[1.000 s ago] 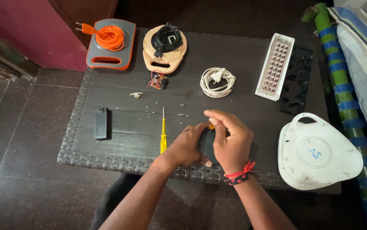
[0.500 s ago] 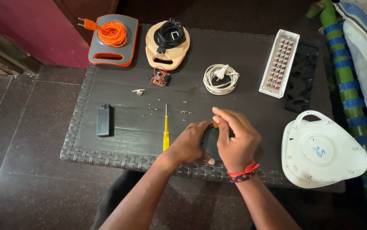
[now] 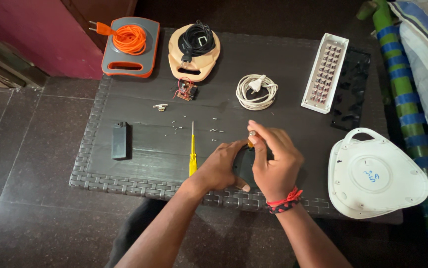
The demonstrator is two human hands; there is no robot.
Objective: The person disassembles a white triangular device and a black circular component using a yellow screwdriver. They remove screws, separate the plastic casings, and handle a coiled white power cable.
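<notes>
Two hands meet over a dark, rounded plastic housing (image 3: 244, 166) lying near the front edge of the dark woven-rim worktop (image 3: 124, 184). Left hand (image 3: 223, 166) is curled around the housing's left side, steadying it. Right hand (image 3: 272, 161) is closed on a small orange-handled tool (image 3: 250, 140) held upright above the housing. Just left lies a yellow-handled screwdriver (image 3: 192, 156), with tiny loose screws (image 3: 216, 131) scattered beyond it. Open worktop separates these from a grey rectangular block (image 3: 119, 140) further left. At the right edge, a white rounded-triangular plastic shell (image 3: 375, 176) overhangs the front rim. A coiled white cord (image 3: 256, 91) lies behind, well apart.
</notes>
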